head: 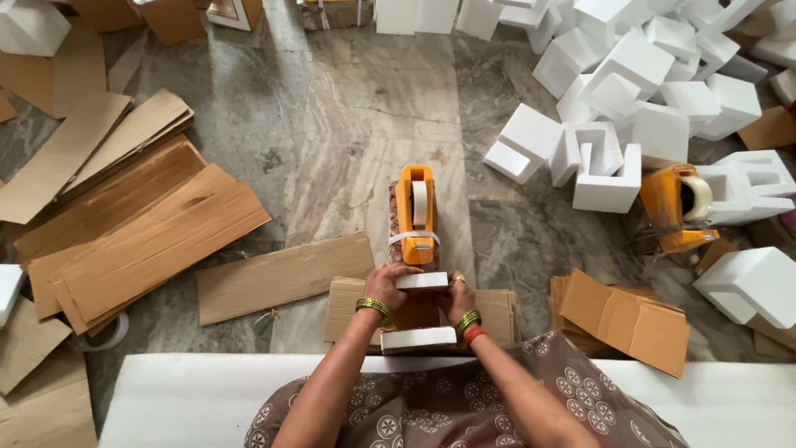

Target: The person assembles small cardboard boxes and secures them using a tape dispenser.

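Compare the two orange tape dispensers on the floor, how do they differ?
The middle tape dispenser stands on a brick, end-on, just beyond both hands; the right-side tape dispenser sits among white foam blocks, turned sideways, away from them. The middle one's tape strip is pulled out; the other's roll looks untouched. Both are orange.

Packaging everywhere: flat brown cardboard sheets [141, 224] fan out on the floor at nine o'clock, one long brown strip [282, 278] lying nearer centre. At one o'clock, a heap of white foam corner blocks [630, 75]. Folded brown cartons [626, 319] lie stacked at four o'clock. No labels, signs or screens show.
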